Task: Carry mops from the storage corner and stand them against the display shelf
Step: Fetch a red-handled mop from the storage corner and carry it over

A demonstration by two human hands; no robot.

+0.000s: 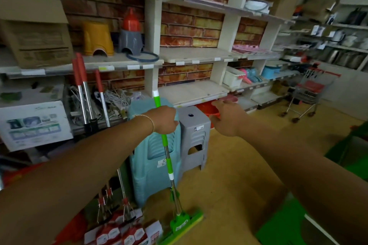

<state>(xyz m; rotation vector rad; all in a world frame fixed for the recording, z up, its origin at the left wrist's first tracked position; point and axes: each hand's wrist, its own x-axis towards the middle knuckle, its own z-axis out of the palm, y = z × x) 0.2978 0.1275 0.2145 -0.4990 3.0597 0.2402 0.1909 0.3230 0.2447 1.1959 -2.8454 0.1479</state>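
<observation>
One green mop (166, 149), slim pole | left hand (162, 119) grip clamped | right hand (229, 117) fingers apart

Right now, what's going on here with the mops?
A person is standing a green mop in front of the display shelf. The left hand grips its handle partway up, and the mop head rests on the floor beside a stack of blue stools. The right hand is open, holds nothing and hovers near the grey stools. Three red mops already lean against the shelf to the left.
</observation>
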